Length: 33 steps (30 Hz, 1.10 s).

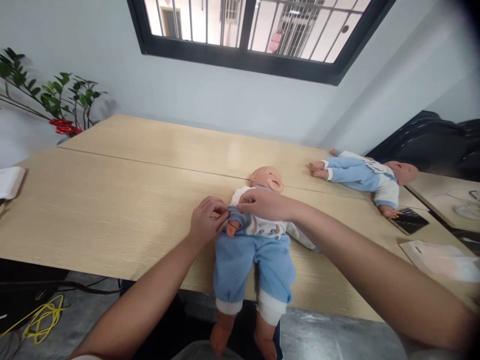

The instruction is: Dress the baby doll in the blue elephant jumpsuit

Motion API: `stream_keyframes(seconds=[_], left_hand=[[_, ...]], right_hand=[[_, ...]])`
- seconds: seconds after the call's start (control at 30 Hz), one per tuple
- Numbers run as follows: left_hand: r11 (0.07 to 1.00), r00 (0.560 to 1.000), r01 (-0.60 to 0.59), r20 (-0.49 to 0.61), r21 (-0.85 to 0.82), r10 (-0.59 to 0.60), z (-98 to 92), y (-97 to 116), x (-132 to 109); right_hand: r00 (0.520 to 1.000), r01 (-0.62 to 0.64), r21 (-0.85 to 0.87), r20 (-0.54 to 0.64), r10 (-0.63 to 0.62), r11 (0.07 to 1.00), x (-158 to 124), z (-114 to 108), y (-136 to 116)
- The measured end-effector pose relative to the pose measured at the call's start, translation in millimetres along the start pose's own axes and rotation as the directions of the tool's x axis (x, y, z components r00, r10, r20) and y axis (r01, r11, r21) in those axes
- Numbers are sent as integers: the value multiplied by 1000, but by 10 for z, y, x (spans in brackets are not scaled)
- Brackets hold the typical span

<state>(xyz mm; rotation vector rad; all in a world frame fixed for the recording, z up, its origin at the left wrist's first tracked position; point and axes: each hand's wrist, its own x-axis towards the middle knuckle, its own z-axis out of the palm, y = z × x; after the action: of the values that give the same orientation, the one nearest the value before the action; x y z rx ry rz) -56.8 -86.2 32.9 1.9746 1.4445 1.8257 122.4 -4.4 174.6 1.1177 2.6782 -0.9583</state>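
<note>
A baby doll in a white patterned top and blue trousers lies on its back, its feet hanging past the table's front edge. My left hand pinches the blue cuff of one sleeve, beside the doll's small hand. My right hand lies across the doll's chest, its fingers closed on the same sleeve a little higher up. The doll's other sleeve stretches out under my right forearm; no doll hand shows at its end.
A second doll lies at the table's right rear, near a dark phone and a clear plastic packet. A potted plant stands back left; a white object sits at the left edge. Yellow cable lies on the floor.
</note>
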Motion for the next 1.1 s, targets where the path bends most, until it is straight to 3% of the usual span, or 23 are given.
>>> stream_keyframes(seconds=[0.13,0.23,0.33,0.4,0.47,0.53,0.6,0.67,0.73,0.8,0.97,1.03,1.1], left_hand=[[999,999,47,14,-4,-47,-2,8,-2],[996,995,90,38,-28,-89,-7,12,1],[998,996,49,72,-27,-47,-14,11,16],[999,995,35,91,-21,-33,-21,29,29],[993,987,121,103,-13,-120,-30,75,37],[950,946,311,97,13,-311,-45,153,31],[871,861,489,132,46,-491,-69,252,15],[818,783,570,249,80,-570,-104,355,3],[820,746,560,359,116,-560,-142,443,7],[845,757,509,382,166,-531,-172,501,31],[920,873,331,302,208,-383,-187,549,112],[929,876,322,315,180,-365,-188,575,146],[924,849,338,366,182,-382,-198,620,184]], right_hand=[[988,-96,67,124,87,993,-28,-106,21],[981,-77,231,190,33,970,16,-130,41],[965,-72,289,263,-7,955,93,-109,21],[976,-72,250,218,16,966,148,-89,-16],[990,-64,193,135,38,979,200,-79,-48],[994,-74,140,87,62,987,244,-83,-63],[990,-113,93,94,104,989,281,-96,-66],[979,-163,54,133,155,985,313,-106,-81],[966,-185,4,186,181,983,346,-110,-129],[954,-176,-72,233,188,982,381,-112,-213],[934,-156,-229,282,219,961,493,-149,-437],[939,-146,-254,269,215,956,552,-171,-477],[940,-169,-300,238,245,939,618,-192,-482]])
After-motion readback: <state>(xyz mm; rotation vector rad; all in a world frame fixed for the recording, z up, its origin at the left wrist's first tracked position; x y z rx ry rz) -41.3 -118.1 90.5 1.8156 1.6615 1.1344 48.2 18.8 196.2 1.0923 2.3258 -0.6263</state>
